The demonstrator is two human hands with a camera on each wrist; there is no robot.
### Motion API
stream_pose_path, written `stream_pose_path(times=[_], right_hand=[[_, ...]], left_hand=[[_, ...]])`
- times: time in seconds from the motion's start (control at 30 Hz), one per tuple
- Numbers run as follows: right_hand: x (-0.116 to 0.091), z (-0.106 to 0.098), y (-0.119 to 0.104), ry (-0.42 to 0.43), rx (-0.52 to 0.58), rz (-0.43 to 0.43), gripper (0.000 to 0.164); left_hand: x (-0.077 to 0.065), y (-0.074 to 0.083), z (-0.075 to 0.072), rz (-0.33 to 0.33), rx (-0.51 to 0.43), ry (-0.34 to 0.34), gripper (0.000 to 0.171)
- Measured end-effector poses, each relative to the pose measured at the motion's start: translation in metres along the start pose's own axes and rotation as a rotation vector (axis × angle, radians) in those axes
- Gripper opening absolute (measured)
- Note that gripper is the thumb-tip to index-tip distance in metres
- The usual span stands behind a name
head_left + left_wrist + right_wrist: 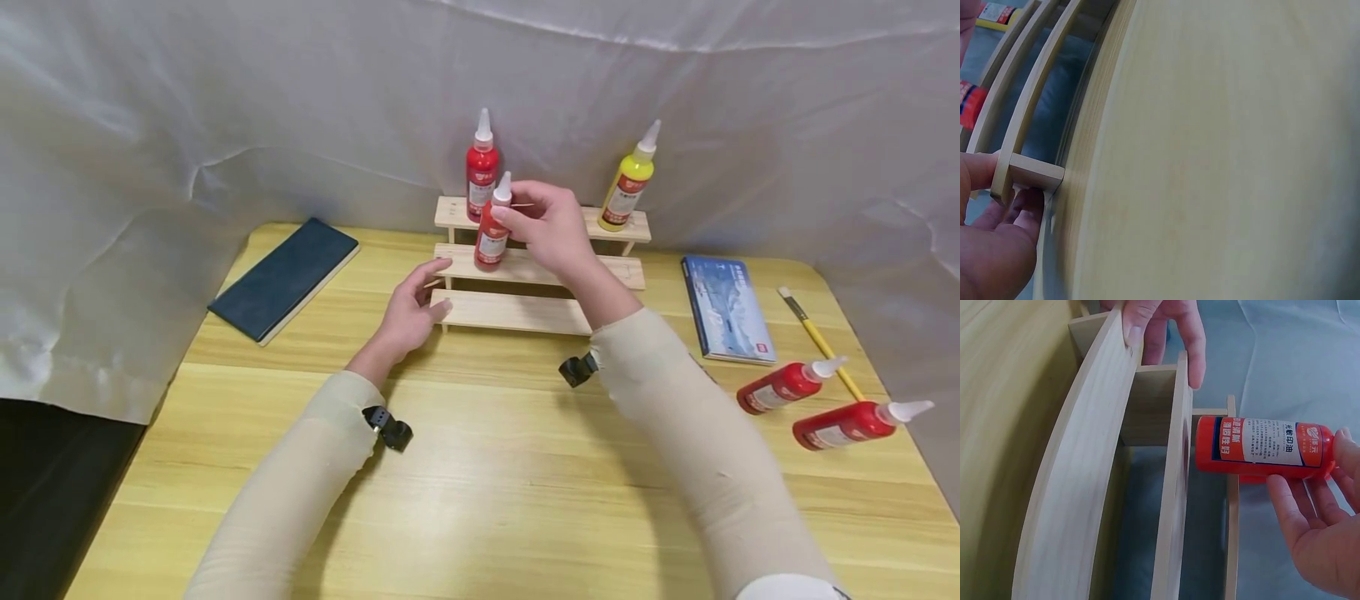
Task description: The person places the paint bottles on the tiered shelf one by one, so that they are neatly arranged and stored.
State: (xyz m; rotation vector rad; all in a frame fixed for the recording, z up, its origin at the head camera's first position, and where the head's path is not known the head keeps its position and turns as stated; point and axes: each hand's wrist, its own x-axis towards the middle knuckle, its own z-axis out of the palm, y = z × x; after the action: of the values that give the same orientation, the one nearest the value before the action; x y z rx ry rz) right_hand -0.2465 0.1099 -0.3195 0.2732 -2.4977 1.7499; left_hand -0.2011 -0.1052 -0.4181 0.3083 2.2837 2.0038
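Note:
A red bottle point(491, 243) with a white pointed cap stands nearly upright between the thumb and fingers of my right hand point(557, 227), which pinches it near the top. Its base is right at the left part of the middle board of a three-step wooden rack point(517, 311). My left hand point(409, 308) grips the rack's left end, thumb on the front board point(1079, 450) and fingers around the ends of the boards. On the top step, another red bottle point(481, 171) stands at the left and a yellow bottle point(628, 187) at the right.
Left of the rack lies a dark notebook point(285, 279). To the right are a blue-and-white box point(727, 308), a yellow-handled brush point(821, 342) and two red bottles, one nearer the box point(776, 390) and one nearer me point(847, 426). A grey cloth point(337, 100) hangs behind the table.

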Motion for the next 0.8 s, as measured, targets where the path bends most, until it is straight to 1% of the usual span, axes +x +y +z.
stream_pose_path(times=[0.1, 0.2, 0.33, 0.57, 0.77, 0.8], right_hand=[[0.002, 0.005, -0.001, -0.009, -0.018, -0.018, 0.030], [0.002, 0.008, -0.001, -0.022, -0.036, -0.017, 0.030], [0.001, 0.011, -0.001, -0.025, -0.052, 0.001, 0.031], [0.003, 0.016, -0.002, -0.021, -0.077, -0.030, 0.033], [0.004, 0.019, -0.005, -0.020, -0.116, -0.021, 0.033], [0.004, 0.019, -0.005, -0.021, -0.120, -0.019, 0.033]], left_hand=[[0.000, -0.001, 0.001, -0.015, -0.009, 0.003, 0.060], [0.001, -0.001, 0.002, -0.022, -0.016, 0.002, 0.060], [0.001, -0.002, 0.003, -0.008, -0.020, -0.005, 0.060], [0.002, -0.005, 0.002, -0.005, -0.015, -0.007, 0.059], [0.001, -0.001, 0.002, 0.008, -0.007, -0.005, 0.058], [0.003, -0.005, 0.002, 0.011, -0.008, -0.002, 0.059]])
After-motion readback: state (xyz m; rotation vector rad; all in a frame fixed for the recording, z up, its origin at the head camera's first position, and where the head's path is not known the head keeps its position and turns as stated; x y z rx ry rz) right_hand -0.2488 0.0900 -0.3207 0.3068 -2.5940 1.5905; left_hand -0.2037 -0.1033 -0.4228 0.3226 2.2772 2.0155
